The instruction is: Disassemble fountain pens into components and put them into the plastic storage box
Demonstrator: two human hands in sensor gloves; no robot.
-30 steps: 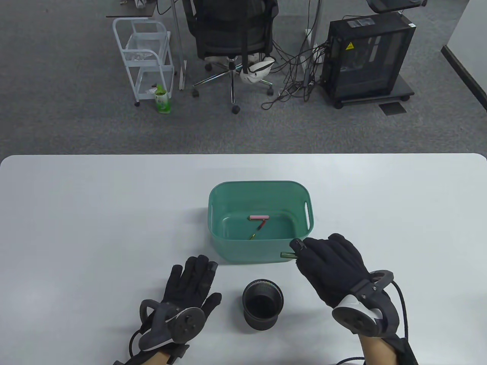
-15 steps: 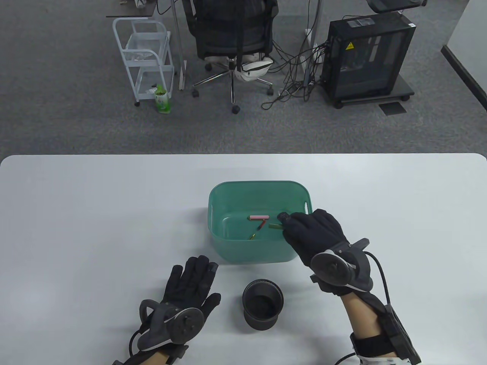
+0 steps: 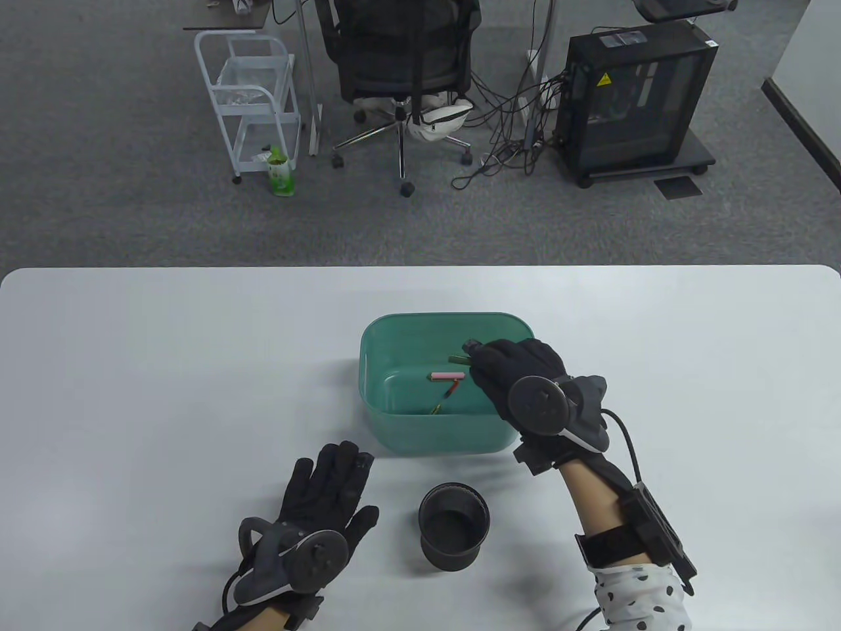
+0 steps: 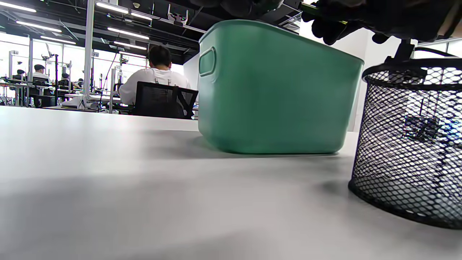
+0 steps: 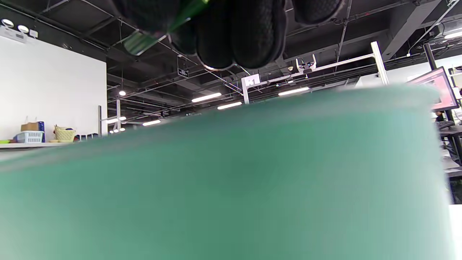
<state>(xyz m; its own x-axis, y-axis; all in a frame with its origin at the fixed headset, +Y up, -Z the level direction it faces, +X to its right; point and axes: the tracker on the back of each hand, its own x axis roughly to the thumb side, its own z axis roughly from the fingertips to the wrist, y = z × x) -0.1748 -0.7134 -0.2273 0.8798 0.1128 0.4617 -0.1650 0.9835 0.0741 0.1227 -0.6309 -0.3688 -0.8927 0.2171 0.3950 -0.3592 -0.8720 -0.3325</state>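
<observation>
- The white tabletop [image 3: 131, 368] carries everything and runs the full width of the table view.
- The green plastic storage box [image 3: 394, 427] sits near the middle of the tabletop, somewhat toward the near edge — an open tub with a slot handle in its left and right walls.
- The right hand [image 3: 509, 374] reaches in over the box's right side, tracker on its back, its fingers [image 5: 249, 32] curled around a green pen part [image 3: 458, 359] that juts out to the left above the box's inside; in the right wrist view that part [image 5: 142, 39] shows as a green tube poking from under the glove.
- The left hand [image 3: 322, 493] lies flat on the tabletop near the near edge, left of the box, fingers straight and spread, holding nothing.
- A black mesh pen cup [image 3: 454, 526] stands upright between the two arms, just in front of the box's near wall and apart from it.
- On the box floor lies a pink pen part [image 3: 448, 376], set crosswise.
- Just beside it, nearer the front wall, lies a thin slanted piece with a reddish end [image 3: 445, 397] — too small to name further.
</observation>
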